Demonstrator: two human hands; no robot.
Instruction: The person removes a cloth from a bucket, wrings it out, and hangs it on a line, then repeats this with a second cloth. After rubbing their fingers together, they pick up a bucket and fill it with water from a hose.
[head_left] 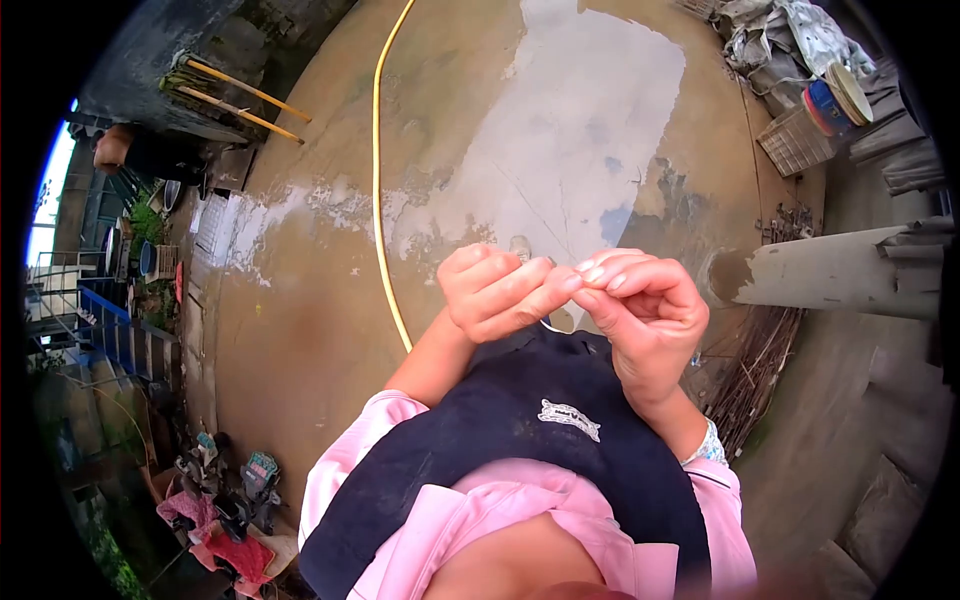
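Note:
Both hands are raised in front of the chest, fingertips meeting near the middle of the view. My left hand [497,293] is curled with its thumb and forefinger pressed together. Against those fingertips my right hand [648,305] makes a pinch, its fingers bent round toward the thumb. Whatever lies between the fingertips, if anything, is too small to make out. Below the hands are a dark apron [480,420] with a white emblem and a pink shirt [450,540].
A yellow hose [378,180] runs along the wet concrete floor [300,330]. A crate [797,142] and buckets stand at the upper right, near a pillar [830,272] and a bundle of sticks [757,375]. Another person [160,155] is at the far left.

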